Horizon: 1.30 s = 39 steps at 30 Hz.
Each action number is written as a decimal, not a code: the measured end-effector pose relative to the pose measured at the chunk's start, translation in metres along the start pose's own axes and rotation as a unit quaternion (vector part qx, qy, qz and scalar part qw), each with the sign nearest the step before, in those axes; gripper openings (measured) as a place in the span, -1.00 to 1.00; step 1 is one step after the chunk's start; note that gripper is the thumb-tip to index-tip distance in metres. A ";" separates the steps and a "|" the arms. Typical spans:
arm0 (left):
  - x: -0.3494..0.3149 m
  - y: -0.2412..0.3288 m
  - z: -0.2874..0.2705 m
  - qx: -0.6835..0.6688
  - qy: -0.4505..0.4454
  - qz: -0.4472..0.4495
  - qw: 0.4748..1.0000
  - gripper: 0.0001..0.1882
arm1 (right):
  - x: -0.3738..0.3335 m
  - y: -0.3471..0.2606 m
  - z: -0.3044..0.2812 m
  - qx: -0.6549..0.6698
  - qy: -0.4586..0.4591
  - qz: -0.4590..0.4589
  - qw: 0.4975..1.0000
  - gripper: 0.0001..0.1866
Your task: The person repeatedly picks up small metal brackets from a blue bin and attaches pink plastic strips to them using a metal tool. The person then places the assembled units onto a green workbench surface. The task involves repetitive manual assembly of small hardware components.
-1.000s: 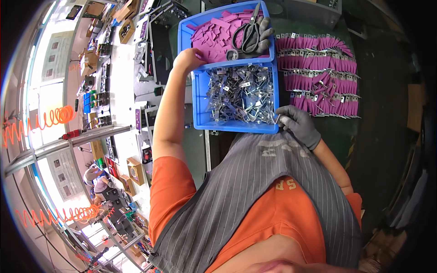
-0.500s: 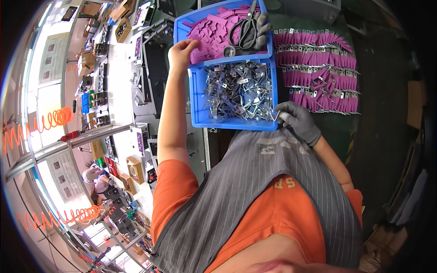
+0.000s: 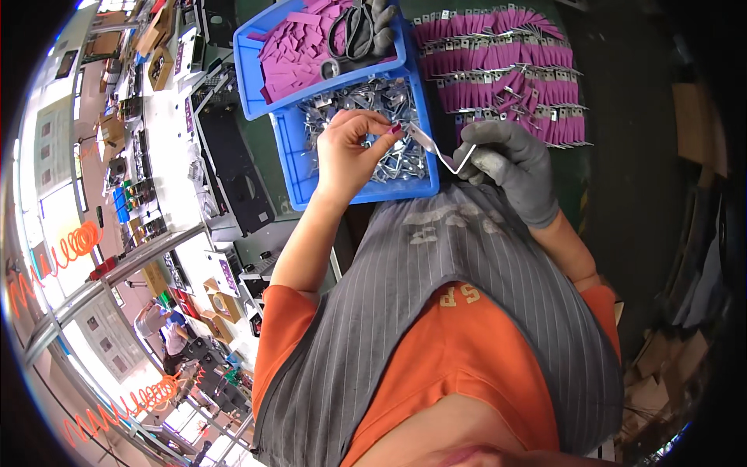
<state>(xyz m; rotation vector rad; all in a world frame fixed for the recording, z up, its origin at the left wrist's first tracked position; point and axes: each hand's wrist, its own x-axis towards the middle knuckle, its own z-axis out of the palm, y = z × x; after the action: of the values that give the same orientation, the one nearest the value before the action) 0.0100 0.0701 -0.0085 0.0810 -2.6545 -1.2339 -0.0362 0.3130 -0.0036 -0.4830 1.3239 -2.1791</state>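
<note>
My bare left hand [image 3: 346, 156] is over the metal-parts bin, thumb and fingers pinched on a small purple piece [image 3: 397, 128], of which only a bit shows. My right hand [image 3: 517, 167], in a grey glove, is closed on one end of a bent metal bracket [image 3: 449, 162]. The bracket's flat, holed end points up-left, close to the purple piece; I cannot tell whether they touch. Beneath lies a blue bin [image 3: 294, 183] of loose metal brackets [image 3: 397, 167]. Behind it, another blue bin [image 3: 250, 74] holds flat purple pieces [image 3: 292, 54].
On the purple pieces lie black-handled scissors [image 3: 350, 39] and a grey glove [image 3: 381, 27]. To the right, several rows of purple-covered brackets [image 3: 506, 58] lie on the green table. Black panels [image 3: 237, 167] are at the left. A person [image 3: 175, 338] works far off at the left.
My left hand has come from the purple pieces toward my right hand, now pinching one. My right hand has lifted the bracket up off the bin's corner. The view has shifted, so the bins appear further left.
</note>
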 end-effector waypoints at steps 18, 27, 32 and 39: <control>-0.006 0.013 0.007 0.065 -0.148 0.089 0.983 -0.75 | 0.003 -0.009 -0.007 -0.007 0.007 0.129 0.992 -0.75; -0.009 0.019 0.011 0.131 -0.198 0.178 0.955 -0.82 | 0.016 0.035 -0.007 -0.229 0.002 0.014 0.973 -0.79; -0.013 0.025 0.012 0.099 -0.223 0.118 0.963 -0.71 | 0.018 0.036 -0.013 -0.292 -0.028 0.010 0.956 -0.80; 0.005 0.003 -0.001 0.139 -0.234 0.202 0.941 -0.68 | 0.014 0.036 -0.028 -0.080 -0.090 0.169 0.978 -0.81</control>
<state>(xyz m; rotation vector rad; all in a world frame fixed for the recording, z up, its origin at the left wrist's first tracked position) 0.0059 0.0702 -0.0049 -0.7672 -3.0013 -0.8127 -0.0533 0.3106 -0.0479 -0.4654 1.3760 -1.7205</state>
